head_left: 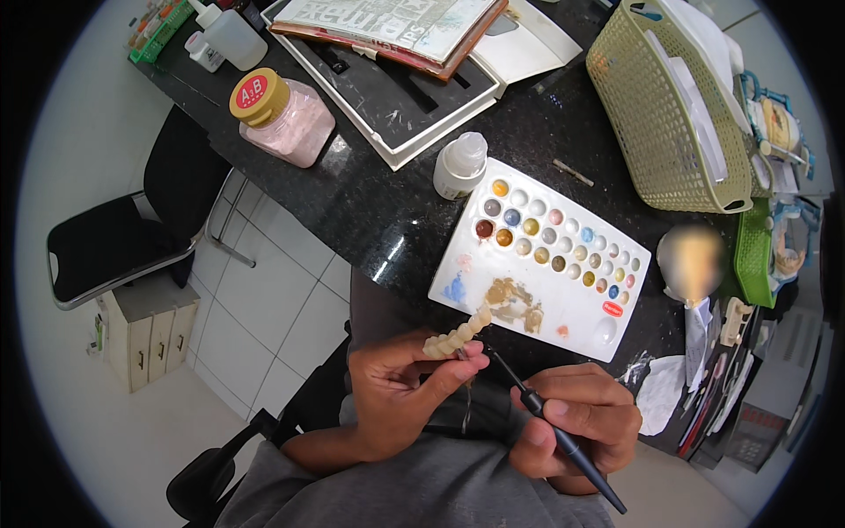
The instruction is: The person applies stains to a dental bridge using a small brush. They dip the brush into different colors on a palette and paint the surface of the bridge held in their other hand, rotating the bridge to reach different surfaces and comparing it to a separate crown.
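Observation:
My left hand (405, 387) pinches a curved row of cream-coloured artificial teeth, a dental bridge (458, 337), between thumb and fingers. Beneath it a thin metal piece hangs down, partly hidden. In my right hand (585, 418) is a slim black brush (563, 436), held like a pen, its tip slanting up towards the bridge. Whether the tip touches the teeth I cannot tell. Just beyond both hands lies a white palette (537, 264) with rows of small wells of coloured paste. Brown, blue and pink smears mark its flat near part.
A white dropper bottle (461, 165) stands at the palette's far-left corner. Farther left is a gold-lidded jar (286, 119) of pink powder. A basket (669, 114) holds papers at far right. A crumpled tissue (662, 394) lies right of my right hand, below a round dish (693, 264).

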Tool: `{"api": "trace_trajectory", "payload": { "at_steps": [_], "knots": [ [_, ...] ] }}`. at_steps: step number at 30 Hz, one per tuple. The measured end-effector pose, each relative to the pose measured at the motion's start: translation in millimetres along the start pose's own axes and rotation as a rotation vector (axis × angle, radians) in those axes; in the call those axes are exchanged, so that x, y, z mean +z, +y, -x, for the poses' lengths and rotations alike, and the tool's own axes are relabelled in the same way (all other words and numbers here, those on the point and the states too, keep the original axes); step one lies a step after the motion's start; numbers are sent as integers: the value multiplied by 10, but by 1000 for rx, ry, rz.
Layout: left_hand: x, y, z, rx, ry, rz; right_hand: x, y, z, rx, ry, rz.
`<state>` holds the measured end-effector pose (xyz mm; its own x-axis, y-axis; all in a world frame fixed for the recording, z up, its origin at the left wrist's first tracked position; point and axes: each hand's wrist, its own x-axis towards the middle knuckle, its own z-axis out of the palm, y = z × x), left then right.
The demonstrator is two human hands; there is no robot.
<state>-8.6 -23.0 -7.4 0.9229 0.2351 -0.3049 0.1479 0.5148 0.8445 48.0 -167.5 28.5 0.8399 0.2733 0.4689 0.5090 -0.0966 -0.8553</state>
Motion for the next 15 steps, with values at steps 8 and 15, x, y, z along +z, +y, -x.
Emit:
{"api": "trace_trajectory", "payload": {
  "at_steps": [8, 15],
  "knots": [
    [21, 10, -7, 11, 23, -21, 59, 11, -57, -30, -7, 43],
    [0, -18, -4, 37, 9, -36, 68, 15, -64, -37, -12, 72]
  ]
}}
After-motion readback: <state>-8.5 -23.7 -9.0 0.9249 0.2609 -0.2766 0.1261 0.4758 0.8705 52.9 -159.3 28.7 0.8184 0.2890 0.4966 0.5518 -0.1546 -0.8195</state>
